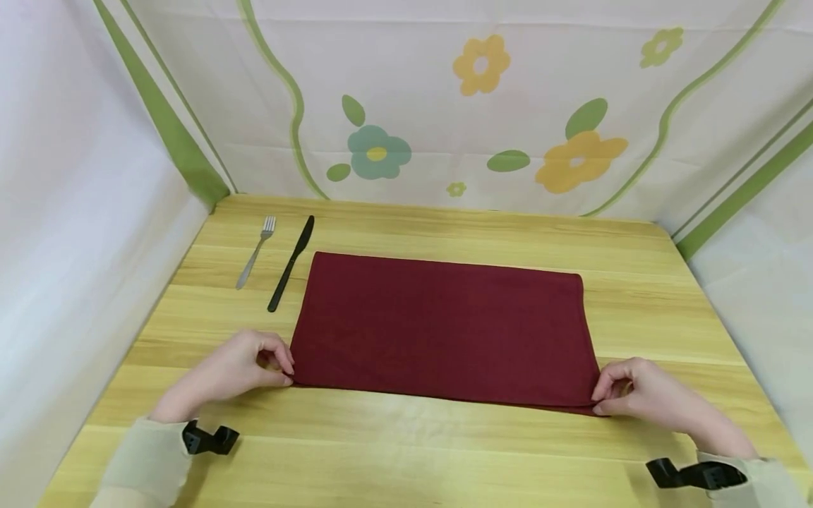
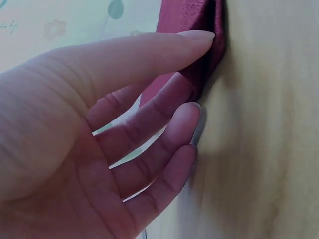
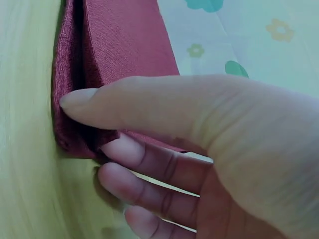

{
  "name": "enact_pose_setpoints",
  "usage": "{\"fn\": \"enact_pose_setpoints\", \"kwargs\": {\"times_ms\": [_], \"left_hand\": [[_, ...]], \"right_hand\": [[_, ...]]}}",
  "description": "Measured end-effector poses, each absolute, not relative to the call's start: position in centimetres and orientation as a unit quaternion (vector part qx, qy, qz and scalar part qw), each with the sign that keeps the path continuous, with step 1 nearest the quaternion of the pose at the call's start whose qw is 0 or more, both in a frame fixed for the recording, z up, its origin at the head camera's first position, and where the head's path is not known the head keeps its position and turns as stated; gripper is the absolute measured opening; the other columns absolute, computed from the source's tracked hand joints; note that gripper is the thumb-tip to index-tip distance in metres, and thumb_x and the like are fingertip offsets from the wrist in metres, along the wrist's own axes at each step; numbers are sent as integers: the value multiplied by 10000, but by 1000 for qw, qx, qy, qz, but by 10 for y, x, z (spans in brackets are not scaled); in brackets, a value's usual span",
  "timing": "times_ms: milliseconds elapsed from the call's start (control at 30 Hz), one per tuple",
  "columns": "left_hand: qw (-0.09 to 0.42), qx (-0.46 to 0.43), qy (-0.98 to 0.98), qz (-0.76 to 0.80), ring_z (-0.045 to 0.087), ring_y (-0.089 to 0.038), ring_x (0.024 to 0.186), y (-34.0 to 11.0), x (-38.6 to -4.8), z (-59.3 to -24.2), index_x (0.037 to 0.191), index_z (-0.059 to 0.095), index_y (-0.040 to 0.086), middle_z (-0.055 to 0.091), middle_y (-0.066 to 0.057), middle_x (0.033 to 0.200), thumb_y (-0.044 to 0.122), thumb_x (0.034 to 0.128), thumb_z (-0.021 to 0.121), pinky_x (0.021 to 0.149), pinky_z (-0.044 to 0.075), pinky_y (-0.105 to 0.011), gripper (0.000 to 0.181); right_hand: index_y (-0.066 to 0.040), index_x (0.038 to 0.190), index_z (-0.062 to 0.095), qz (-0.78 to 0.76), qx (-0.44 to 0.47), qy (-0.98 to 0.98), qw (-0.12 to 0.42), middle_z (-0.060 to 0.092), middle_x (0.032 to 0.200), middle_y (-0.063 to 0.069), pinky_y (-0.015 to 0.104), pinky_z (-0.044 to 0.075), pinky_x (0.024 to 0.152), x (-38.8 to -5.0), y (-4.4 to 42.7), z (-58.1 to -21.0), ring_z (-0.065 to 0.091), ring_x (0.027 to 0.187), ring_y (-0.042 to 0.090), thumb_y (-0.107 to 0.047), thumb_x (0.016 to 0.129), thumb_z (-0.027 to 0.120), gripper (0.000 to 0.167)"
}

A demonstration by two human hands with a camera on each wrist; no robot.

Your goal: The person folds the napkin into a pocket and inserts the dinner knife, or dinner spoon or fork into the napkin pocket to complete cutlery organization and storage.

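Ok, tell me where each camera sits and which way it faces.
Head: worn on the head, facing forward and down at the table, cloth, fork and knife; left hand, right hand and sleeves show.
Left wrist: on that wrist, facing the cloth's near left corner; only the left hand shows.
Right wrist: on that wrist, facing the near right corner; only the right hand shows.
Shared: both wrist views catch cloth, table and flowered backdrop.

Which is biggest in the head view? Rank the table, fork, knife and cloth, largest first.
1. Wooden table, even partly covered and cut off by the frame
2. Dark red cloth
3. Black knife
4. Fork, visibly shorter than the knife
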State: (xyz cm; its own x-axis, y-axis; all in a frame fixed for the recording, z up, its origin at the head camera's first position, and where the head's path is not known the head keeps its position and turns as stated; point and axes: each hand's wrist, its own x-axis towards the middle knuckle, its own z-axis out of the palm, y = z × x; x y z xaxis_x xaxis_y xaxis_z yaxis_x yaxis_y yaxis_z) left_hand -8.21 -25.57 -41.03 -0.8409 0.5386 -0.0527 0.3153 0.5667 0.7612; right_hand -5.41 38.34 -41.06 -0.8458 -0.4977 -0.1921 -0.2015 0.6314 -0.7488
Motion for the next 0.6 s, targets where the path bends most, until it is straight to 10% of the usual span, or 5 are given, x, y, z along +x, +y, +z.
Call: {"fn": "enact_pose_setpoints", "kwargs": {"times_ms": [367,600], "left_hand": [[171,229,870,402,564,-111,680,-251,-84,-410,946,805,182,628,66,779,315,814,882,588,486,-255,202],[51,158,902,399,632,-183,817,-246,-127,-404,1158,751,87,699,19,928,272,953,758,687,534,-282,277]], "right_hand": [[-139,881,779,-367,-187,899,152,695,810,-95,256,509,548,-54,385,-407,619,672,78,-87,825,856,109],[-34,1158,756,-338,-80,936,48,764,995,15,228,542,644,-84,393,-390,682,807,52,-212,925,789,295]]}}
